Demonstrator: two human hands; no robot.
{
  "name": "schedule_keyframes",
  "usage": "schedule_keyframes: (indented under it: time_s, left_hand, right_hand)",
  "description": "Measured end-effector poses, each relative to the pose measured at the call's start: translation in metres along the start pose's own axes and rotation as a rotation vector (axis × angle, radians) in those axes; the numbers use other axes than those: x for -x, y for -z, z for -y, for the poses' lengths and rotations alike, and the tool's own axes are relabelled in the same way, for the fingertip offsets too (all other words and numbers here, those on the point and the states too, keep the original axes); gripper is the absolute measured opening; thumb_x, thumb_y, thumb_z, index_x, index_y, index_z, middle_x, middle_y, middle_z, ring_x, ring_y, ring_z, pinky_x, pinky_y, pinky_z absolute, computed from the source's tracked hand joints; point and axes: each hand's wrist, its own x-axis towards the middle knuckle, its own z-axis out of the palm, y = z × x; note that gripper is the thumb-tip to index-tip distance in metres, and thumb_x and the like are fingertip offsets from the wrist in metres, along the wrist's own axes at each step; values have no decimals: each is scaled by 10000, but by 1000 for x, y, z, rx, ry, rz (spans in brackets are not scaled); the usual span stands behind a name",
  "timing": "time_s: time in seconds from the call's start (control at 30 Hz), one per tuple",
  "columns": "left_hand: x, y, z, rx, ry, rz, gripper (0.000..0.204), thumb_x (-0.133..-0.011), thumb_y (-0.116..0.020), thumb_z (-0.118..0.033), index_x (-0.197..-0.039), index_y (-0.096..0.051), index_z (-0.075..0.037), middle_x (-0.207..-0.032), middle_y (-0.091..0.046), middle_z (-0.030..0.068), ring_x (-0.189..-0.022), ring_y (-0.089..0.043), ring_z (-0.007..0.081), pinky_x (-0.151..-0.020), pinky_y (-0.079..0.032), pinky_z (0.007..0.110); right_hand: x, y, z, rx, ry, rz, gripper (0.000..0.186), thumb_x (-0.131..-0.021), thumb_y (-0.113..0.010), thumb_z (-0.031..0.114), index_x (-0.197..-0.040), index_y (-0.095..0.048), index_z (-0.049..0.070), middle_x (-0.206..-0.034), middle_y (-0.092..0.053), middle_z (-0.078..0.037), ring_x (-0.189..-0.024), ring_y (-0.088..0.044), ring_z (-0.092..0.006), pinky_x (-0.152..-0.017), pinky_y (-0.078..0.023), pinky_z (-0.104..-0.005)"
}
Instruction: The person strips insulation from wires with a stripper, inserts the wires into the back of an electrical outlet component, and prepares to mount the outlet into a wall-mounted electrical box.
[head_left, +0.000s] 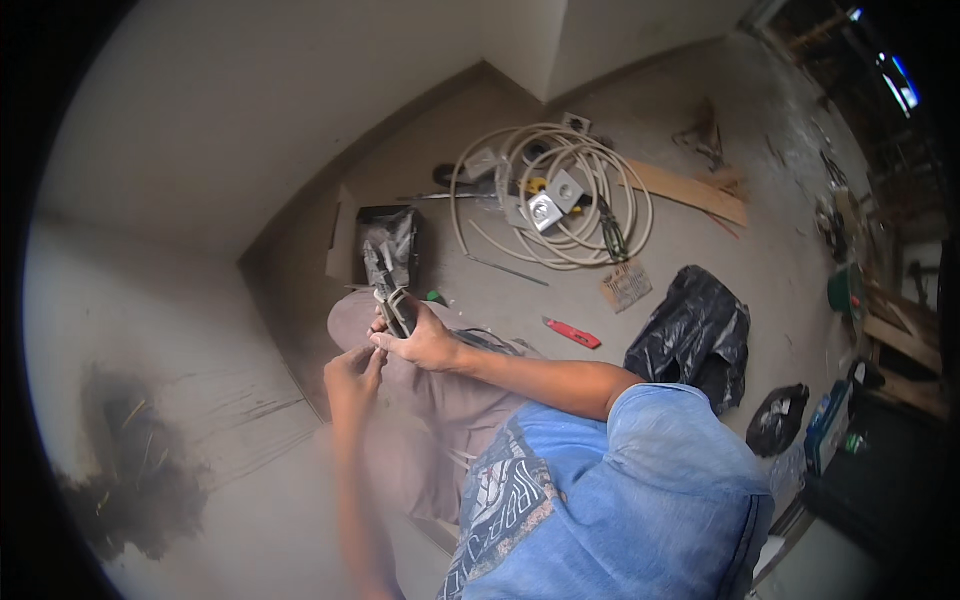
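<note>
My right hand [425, 340] grips a metal hand tool with long grey handles [398, 315], probably pliers or a crimper, held upright above my bent knee [350, 315]. My left hand [352, 372] is just below and left of it, fingertips pinched near the right thumb; what they hold is too small to make out. Beyond the tool lies an open box [398, 230] with clear plastic inside. A red utility knife [570, 331] rests on the floor to the right of my hands. A small green object [436, 298] shows behind the right hand.
Coiled pale cable [640, 210], metal boxes [545, 212], a plank [690, 197] and a cardboard piece [626, 287] lie ahead. Black bags [700, 320] are at my right, with wood scraps and clutter [905, 340] beyond. A dark-stained white wall [150, 270] borders the left.
</note>
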Motion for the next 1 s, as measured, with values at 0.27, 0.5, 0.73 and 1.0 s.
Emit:
schedule_keyframes:
  time_s: [0.27,0.5,0.73,1.0]
  left_hand:
    - [-32,-20,21,61,-186,-16,371,-931,-746,-148,-1264,-684,2,-1137,-743,138,-895,-699,173,-827,-547,323]
    - [-22,151,137,173,121,-270,474,-1058,-560,-396,-1378,-627,-52,-1143,-692,82,-864,-571,111,-759,-454,250]
    - [28,220,128,172,136,-418,549,-1046,-555,-443,-1424,-587,-46,-1260,-658,103,-987,-567,132,-869,-440,272]
    - [90,126,92,310,33,-766,155,-985,-696,-142,-1020,-755,-3,-864,-746,64,-786,-666,97,-697,-520,276]
  right_hand:
    - [45,170,-20,438,-8,-407,444,-855,-796,116,-1227,-580,5,-983,-661,-56,-921,-643,-130,-799,-568,-335]
    - [329,323,42,950,-417,-942,414,-868,-748,186,-1210,-597,9,-1026,-696,-198,-944,-701,-330,-854,-542,-437]
    - [399,410,95,1510,-389,-945,358,-915,-726,189,-1219,-587,58,-1119,-702,-181,-1048,-672,-386,-892,-510,-447]
    - [340,501,26,1342,56,-593,379,-985,-680,124,-1309,-605,-55,-1295,-658,-248,-1204,-626,-331,-1081,-458,-406]
